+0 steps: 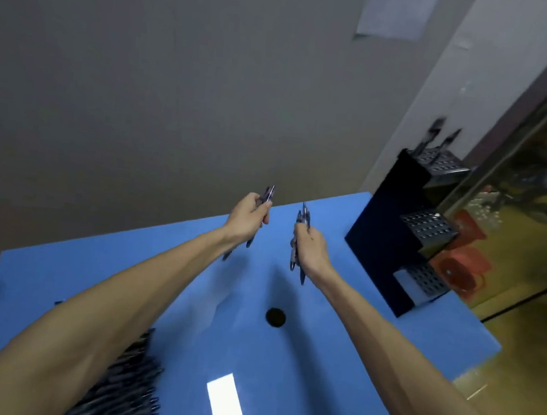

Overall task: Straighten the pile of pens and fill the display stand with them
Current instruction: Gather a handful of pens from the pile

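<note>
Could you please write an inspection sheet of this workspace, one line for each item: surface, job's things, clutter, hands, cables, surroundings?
Surface: blue table with a round black hole and a bright white reflection.
Job's things: pile of pens at the near left, under the left forearm; black display stand with three perforated tiers at the far right, a few pens in the top tier.
Clutter: nothing seen.
Hands: left hand grips pens; right hand grips pens; both raised above the table.
Cables: nothing seen.
Surroundings: grey wall with a paper sheet; glass partition at right.
</note>
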